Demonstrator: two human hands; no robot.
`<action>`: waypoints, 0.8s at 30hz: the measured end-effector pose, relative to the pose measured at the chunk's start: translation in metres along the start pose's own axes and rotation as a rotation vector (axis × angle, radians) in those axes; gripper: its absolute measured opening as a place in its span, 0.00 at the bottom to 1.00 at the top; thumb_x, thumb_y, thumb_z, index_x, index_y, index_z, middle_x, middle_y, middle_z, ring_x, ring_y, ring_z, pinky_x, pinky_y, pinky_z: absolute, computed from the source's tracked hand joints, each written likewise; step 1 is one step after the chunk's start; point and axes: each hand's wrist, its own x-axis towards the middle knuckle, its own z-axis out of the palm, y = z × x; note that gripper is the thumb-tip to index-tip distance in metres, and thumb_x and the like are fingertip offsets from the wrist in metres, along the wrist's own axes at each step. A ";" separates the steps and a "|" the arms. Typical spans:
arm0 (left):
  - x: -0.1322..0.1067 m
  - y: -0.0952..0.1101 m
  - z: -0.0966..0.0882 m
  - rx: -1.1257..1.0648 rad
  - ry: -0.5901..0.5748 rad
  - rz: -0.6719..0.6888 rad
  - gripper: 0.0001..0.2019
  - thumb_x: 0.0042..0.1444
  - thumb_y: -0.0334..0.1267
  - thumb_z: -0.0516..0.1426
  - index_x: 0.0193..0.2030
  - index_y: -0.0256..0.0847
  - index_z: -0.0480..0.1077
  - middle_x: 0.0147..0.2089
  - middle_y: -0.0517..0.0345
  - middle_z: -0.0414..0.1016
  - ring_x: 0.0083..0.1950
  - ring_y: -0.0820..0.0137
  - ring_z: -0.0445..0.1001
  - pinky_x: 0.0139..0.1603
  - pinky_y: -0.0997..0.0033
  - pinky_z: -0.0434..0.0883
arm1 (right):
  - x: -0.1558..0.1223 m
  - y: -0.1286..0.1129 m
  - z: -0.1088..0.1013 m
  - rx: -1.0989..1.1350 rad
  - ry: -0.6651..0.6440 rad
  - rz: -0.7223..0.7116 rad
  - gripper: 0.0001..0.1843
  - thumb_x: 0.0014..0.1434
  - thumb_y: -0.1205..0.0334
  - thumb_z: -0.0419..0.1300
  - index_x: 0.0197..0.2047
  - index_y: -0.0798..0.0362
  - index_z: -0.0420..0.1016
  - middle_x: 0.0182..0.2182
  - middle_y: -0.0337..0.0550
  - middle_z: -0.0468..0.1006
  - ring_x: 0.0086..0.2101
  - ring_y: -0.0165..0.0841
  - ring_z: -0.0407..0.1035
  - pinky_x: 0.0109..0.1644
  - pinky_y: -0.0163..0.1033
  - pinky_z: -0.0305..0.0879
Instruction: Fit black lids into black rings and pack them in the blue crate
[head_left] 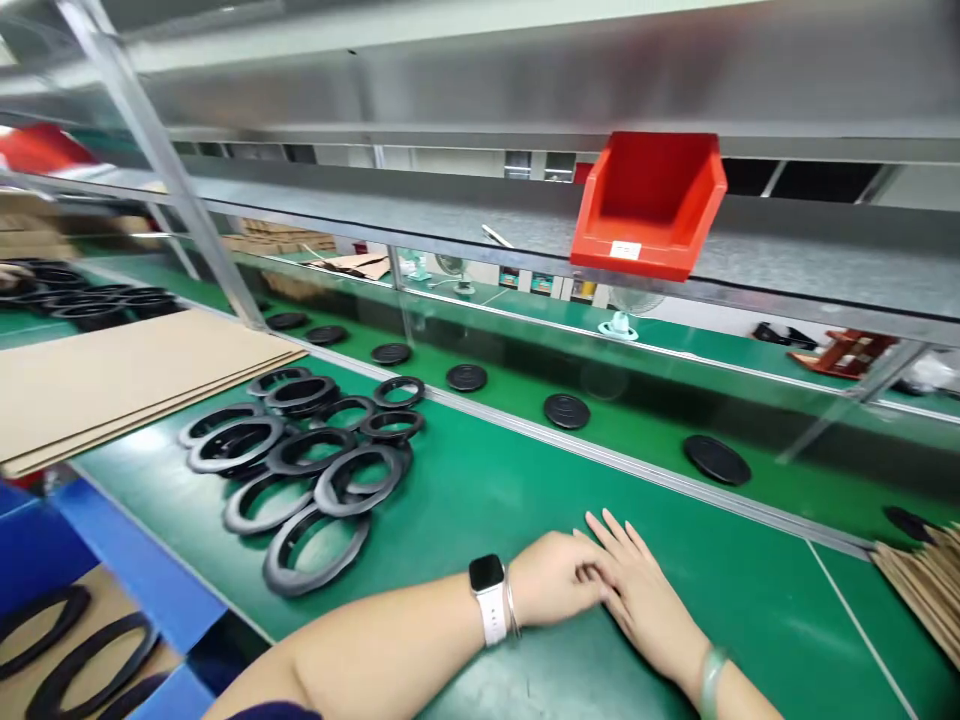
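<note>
My left hand (559,578), with a white-strapped watch at the wrist, is curled closed; no object shows in it. Its fingertips touch my right hand (646,600) near the base of the thumb. Flat over the green tabletop (495,500), my right hand has its fingers stretched out, holding nothing. A green bangle circles that wrist. To the left of both hands lies a loose pile of black rings (360,480), some overlapping. Behind the hands, black round discs (567,411) sit spaced in a row on a green belt (510,400).
A red bin (649,205) hangs at the shelf edge (450,225) above. Cardboard sheets (142,375) lie at left, above a blue crate (127,555) with more rings. Cardboard pieces (926,590) stand at right. A metal post (161,160) rises at left.
</note>
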 end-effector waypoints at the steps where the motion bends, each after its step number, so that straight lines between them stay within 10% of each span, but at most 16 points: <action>1: 0.001 0.002 -0.017 0.106 0.105 0.001 0.07 0.54 0.36 0.60 0.40 0.40 0.77 0.42 0.51 0.81 0.47 0.62 0.78 0.55 0.62 0.72 | 0.001 0.000 -0.002 0.018 -0.019 -0.010 0.31 0.69 0.43 0.47 0.72 0.38 0.52 0.72 0.36 0.46 0.71 0.41 0.37 0.74 0.58 0.38; 7: -0.018 -0.020 -0.146 0.639 0.831 -0.280 0.28 0.58 0.36 0.54 0.64 0.24 0.61 0.68 0.26 0.58 0.73 0.41 0.46 0.72 0.36 0.37 | 0.007 0.010 -0.016 0.114 -0.078 -0.005 0.32 0.68 0.40 0.46 0.71 0.39 0.55 0.71 0.35 0.49 0.71 0.39 0.38 0.75 0.58 0.36; 11: -0.038 -0.050 -0.184 0.796 1.012 -0.514 0.30 0.50 0.30 0.57 0.59 0.11 0.62 0.62 0.12 0.61 0.71 0.29 0.45 0.65 0.23 0.28 | 0.007 0.011 -0.012 0.150 -0.051 -0.011 0.31 0.68 0.40 0.47 0.70 0.37 0.57 0.71 0.34 0.49 0.71 0.40 0.38 0.75 0.58 0.37; 18: -0.027 -0.043 -0.170 0.745 0.859 -0.352 0.21 0.54 0.23 0.45 0.44 0.32 0.77 0.47 0.36 0.73 0.57 0.47 0.66 0.68 0.30 0.30 | 0.006 0.012 -0.007 0.192 -0.033 0.003 0.30 0.67 0.40 0.49 0.70 0.33 0.57 0.71 0.32 0.50 0.71 0.40 0.38 0.75 0.59 0.35; 24: -0.009 -0.004 -0.104 0.202 0.397 -0.058 0.15 0.59 0.37 0.53 0.50 0.38 0.75 0.48 0.47 0.75 0.50 0.62 0.72 0.59 0.60 0.67 | 0.010 0.017 -0.007 0.400 0.087 0.110 0.39 0.62 0.40 0.56 0.72 0.41 0.53 0.71 0.43 0.52 0.70 0.44 0.45 0.74 0.58 0.43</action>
